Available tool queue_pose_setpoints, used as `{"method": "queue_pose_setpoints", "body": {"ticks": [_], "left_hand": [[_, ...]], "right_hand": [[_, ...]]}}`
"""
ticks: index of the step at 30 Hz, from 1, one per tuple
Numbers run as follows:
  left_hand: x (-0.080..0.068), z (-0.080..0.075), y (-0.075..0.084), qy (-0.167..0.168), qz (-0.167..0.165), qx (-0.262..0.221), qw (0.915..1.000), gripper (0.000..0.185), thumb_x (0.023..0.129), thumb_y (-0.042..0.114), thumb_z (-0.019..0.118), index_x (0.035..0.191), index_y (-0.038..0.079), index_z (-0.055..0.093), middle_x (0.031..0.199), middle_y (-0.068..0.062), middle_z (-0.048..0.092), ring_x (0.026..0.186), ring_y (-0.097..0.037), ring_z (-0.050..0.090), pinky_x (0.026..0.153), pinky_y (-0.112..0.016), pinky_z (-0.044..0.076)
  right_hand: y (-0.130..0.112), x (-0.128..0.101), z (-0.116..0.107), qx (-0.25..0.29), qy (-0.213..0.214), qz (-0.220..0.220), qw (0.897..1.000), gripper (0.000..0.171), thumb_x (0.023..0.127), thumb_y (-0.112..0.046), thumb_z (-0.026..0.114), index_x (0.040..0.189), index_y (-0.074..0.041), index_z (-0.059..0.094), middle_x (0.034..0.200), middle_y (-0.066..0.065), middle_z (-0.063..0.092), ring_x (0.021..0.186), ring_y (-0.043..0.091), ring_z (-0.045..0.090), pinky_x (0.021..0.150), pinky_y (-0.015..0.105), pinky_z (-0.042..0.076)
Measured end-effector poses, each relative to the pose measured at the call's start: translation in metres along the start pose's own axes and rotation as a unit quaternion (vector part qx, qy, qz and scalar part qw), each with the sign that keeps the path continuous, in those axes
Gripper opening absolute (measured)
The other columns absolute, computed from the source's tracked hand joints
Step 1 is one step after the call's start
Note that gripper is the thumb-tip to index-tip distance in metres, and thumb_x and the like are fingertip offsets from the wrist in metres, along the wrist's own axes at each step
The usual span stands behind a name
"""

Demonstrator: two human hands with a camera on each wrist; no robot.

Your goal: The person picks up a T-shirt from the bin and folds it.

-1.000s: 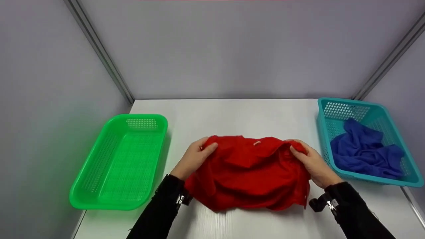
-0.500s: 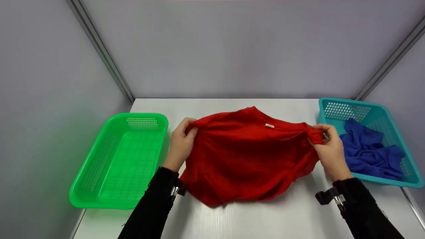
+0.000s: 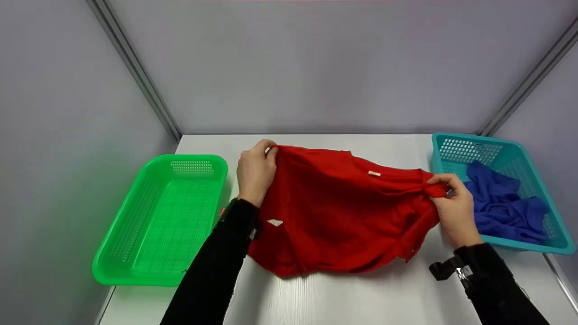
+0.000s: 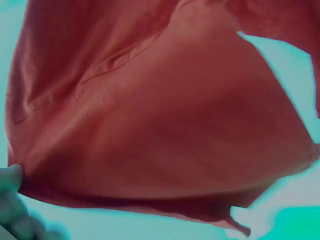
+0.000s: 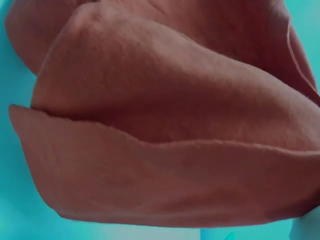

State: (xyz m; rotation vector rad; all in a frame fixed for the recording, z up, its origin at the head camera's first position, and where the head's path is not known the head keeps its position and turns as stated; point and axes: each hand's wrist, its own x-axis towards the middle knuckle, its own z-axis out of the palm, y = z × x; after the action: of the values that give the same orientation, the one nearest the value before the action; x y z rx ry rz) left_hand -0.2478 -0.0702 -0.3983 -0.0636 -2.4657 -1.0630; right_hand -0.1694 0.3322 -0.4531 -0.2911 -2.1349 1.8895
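A red shirt [image 3: 343, 207] with a small white neck label [image 3: 374, 174] is stretched between both hands over the white table. At its far left corner, the left hand [image 3: 256, 174] pinches the fabric between thumb and fingers. The right hand [image 3: 455, 207] grips a bunched bit of the shirt at the right end of the neckline. The lower part hangs in loose folds toward the front. In the left wrist view, the left hand's fingertips [image 4: 11, 180] hold the cloth [image 4: 165, 130] at its edge. Folded red cloth [image 5: 165, 180] fills most of the right wrist view.
On the left stands a green basket [image 3: 102, 253] with nothing in it. A teal basket [image 3: 533, 247] at the right holds a crumpled blue cloth [image 3: 501, 203], close beside the right hand. Grey panels [image 3: 307, 67] wall the white table [image 3: 361, 302] at the back and sides.
Both hands have moved apart and away from the body, spreading the bunched shirt wider. Over the last half second the left hand went farther back, while the right hand hardly moved.
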Motion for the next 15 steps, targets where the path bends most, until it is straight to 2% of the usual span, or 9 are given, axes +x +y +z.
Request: {"method": "queue_pose_setpoints", "body": {"ticks": [2, 4, 6, 8, 10, 11, 12, 14, 15], "left_hand": [[0.008, 0.006, 0.011, -0.028, -0.024, -0.058, 0.9977, 0.014, 0.106, 0.013, 0.065, 0.112, 0.005, 0.075, 0.091, -0.018, 0.08, 0.079, -0.033, 0.077, 0.074, -0.044, 0.062], [0.017, 0.014, 0.021, -0.053, -0.035, -0.122, 0.9905, 0.015, 0.109, 0.011, 0.06, 0.115, 0.002, 0.071, 0.098, -0.019, 0.08, 0.088, -0.032, 0.078, 0.08, -0.041, 0.063], [0.025, 0.023, 0.03, -0.103, -0.019, -0.171, 0.9797, 0.023, 0.11, 0.007, 0.056, 0.131, 0.002, 0.065, 0.128, -0.019, 0.076, 0.119, -0.029, 0.074, 0.103, -0.039, 0.059], [0.031, 0.032, 0.039, -0.164, 0.016, -0.179, 0.97, 0.046, 0.109, 0.005, 0.055, 0.155, 0.009, 0.05, 0.168, -0.014, 0.045, 0.158, -0.027, 0.042, 0.129, -0.045, 0.037], [0.03, 0.041, 0.044, -0.224, 0.062, -0.142, 0.962, 0.069, 0.108, 0.005, 0.054, 0.17, 0.019, 0.028, 0.182, -0.009, 0.004, 0.17, -0.03, 0.003, 0.137, -0.051, 0.012], [0.026, 0.045, 0.044, -0.253, 0.084, -0.114, 0.9572, 0.078, 0.107, 0.005, 0.055, 0.173, 0.023, 0.017, 0.181, -0.008, -0.012, 0.169, -0.033, -0.012, 0.137, -0.054, 0.003], [0.022, 0.048, 0.043, -0.273, 0.099, -0.08, 0.9536, 0.084, 0.107, 0.007, 0.055, 0.174, 0.026, 0.009, 0.18, -0.009, -0.021, 0.167, -0.035, -0.019, 0.136, -0.057, -0.002], [0.009, 0.053, 0.035, -0.291, 0.122, -0.013, 0.9487, 0.081, 0.108, 0.01, 0.056, 0.174, 0.025, 0.011, 0.18, -0.011, -0.019, 0.167, -0.039, -0.016, 0.136, -0.059, -0.001], [0.002, 0.055, 0.028, -0.297, 0.132, 0.019, 0.9456, 0.078, 0.108, 0.012, 0.056, 0.173, 0.023, 0.015, 0.181, -0.013, -0.014, 0.168, -0.041, -0.011, 0.135, -0.061, 0.003]], "right_hand": [[0.001, 0.001, -0.001, 0.047, 0.023, 0.018, 0.998, 0.017, 0.099, 0.013, 0.06, 0.11, 0.002, 0.066, 0.111, -0.001, 0.056, 0.103, 0.012, 0.058, 0.076, 0.014, 0.056], [0.002, 0.003, 0.0, 0.098, 0.059, 0.032, 0.993, 0.016, 0.098, 0.014, 0.062, 0.106, 0.003, 0.068, 0.11, 0.001, 0.059, 0.103, 0.014, 0.06, 0.078, 0.015, 0.057], [0.003, 0.005, 0.002, 0.146, 0.093, 0.043, 0.984, 0.019, 0.097, 0.016, 0.062, 0.11, 0.004, 0.069, 0.116, 0.002, 0.06, 0.108, 0.015, 0.06, 0.082, 0.015, 0.057], [0.005, 0.006, 0.004, 0.161, 0.111, 0.056, 0.979, 0.03, 0.098, 0.014, 0.062, 0.124, 0.001, 0.069, 0.133, 0.001, 0.057, 0.123, 0.015, 0.057, 0.095, 0.016, 0.055], [0.009, 0.005, 0.004, 0.112, 0.1, 0.075, 0.986, 0.049, 0.101, 0.007, 0.059, 0.148, -0.005, 0.058, 0.162, 0.004, 0.039, 0.148, 0.018, 0.042, 0.117, 0.021, 0.045], [0.012, 0.004, 0.004, 0.065, 0.082, 0.084, 0.991, 0.058, 0.102, 0.003, 0.057, 0.158, -0.009, 0.049, 0.173, 0.005, 0.023, 0.158, 0.02, 0.029, 0.126, 0.027, 0.036], [0.016, 0.002, 0.004, 0.011, 0.059, 0.091, 0.994, 0.066, 0.103, 0.0, 0.056, 0.165, -0.012, 0.039, 0.179, 0.004, 0.007, 0.165, 0.022, 0.016, 0.132, 0.033, 0.028], [0.023, -0.003, 0.003, -0.11, 0.007, 0.084, 0.99, 0.073, 0.103, -0.006, 0.054, 0.17, -0.012, 0.027, 0.18, 0.005, -0.017, 0.169, 0.028, -0.002, 0.136, 0.047, 0.016], [0.027, -0.006, 0.003, -0.163, -0.02, 0.074, 0.984, 0.073, 0.102, -0.007, 0.054, 0.17, -0.01, 0.027, 0.179, 0.009, -0.021, 0.168, 0.034, -0.006, 0.136, 0.054, 0.013]]}}
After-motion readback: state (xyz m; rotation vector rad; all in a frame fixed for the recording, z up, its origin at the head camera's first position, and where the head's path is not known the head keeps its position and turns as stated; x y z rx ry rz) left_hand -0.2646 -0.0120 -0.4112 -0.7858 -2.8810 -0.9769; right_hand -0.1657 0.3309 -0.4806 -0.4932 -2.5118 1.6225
